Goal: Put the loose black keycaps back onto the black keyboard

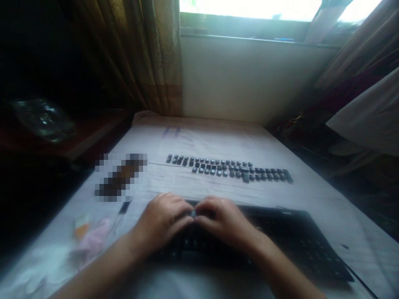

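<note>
Keycap pinched by 2 hands

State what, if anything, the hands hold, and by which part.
The left hand and right hand appear to pinch a small keycap-like piece by its opposite sides; blur hides finer detail.

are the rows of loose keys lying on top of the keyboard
No, the loose keys lie on the pale cloth beyond the keyboard.
</note>
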Demonstrator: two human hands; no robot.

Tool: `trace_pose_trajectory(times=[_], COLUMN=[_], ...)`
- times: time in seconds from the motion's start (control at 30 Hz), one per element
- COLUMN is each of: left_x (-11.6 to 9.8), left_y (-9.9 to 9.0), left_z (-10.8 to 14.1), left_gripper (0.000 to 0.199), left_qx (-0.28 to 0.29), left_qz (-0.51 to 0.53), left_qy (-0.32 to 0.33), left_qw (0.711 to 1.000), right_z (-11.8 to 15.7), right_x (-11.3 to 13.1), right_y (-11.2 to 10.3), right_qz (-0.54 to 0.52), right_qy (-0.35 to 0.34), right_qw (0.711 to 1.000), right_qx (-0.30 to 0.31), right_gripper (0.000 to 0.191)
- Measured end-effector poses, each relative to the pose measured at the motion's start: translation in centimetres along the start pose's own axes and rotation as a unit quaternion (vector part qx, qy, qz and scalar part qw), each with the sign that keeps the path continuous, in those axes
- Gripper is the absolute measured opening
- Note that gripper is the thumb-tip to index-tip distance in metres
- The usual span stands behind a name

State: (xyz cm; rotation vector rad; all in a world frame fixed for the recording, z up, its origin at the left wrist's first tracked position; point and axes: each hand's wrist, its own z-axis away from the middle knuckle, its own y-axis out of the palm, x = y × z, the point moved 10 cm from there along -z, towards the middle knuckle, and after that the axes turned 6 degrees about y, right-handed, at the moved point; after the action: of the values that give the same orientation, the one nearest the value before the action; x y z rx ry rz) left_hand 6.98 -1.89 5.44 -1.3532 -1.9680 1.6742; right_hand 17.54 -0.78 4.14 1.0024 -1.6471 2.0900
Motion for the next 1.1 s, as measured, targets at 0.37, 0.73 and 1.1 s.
trace_pose_trajectory(times=[0.37,0.73,1.1], left_x=[2.1,0.7,0.0], left_y=[-0.1,0.6,0.5], left_z=[0.5,0.2,0.1], left_gripper=[0.009,0.010,0.007], left_qx=[0.082,0.080,0.071], left_qz=[0.028,0.031,0.011], left_qy=[-0.041,-0.030,-0.021], left_qw=[0.995,0.996,0.997], right_z=[0.3,0.4,0.6], right_x=[0.4,0.5,0.6], right_y=[1.4,1.7,1.6], right_qz=[0.063,0.082,0.104], right_qy=[-0.007,-0.006,0.003], right_qw=[0.998,0.997,0.994], right_qx=[0.001,0.014,0.018], right_gripper=[0.016,0.014,0.017])
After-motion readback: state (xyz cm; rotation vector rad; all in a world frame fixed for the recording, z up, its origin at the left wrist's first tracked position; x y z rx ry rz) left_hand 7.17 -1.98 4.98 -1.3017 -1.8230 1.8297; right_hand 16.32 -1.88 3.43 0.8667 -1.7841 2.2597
